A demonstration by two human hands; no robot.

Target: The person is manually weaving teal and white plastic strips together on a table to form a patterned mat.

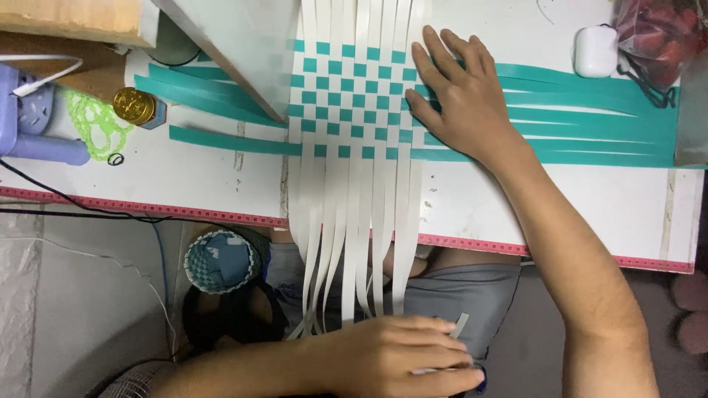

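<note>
We judge the main risk here to be the weave [352, 99] loosening: the white strips [346, 243] hang off the table [184, 177] edge and down over the lap, and a tug from below could slide them through the teal strips [590, 110] and open gaps in the checker pattern. Our right hand [461, 99] lies flat and spread on the right edge of the weave, palm down, fingers pointing to the far side of the table, holding nothing but pressing the crossing strips; if it lifts or slips toward the loose teal ends, the last white strip beside it could drift out of line. Our left hand [402, 357] is low, below the table, fingers laid together over the hanging ends of the white strips; we cannot tell whether it grips them or only rests on them. The woven patch sits mid-table, just left of the right hand and touching it, and well above the left hand, joined to it only by the dangling strips. The teal strips fan out both ways, and those on the left run under a pale sheet [236, 44], which could snag them. A small woven basket [221, 259] sits below the table edge, left of the hanging strips, apart from both hands.
</note>
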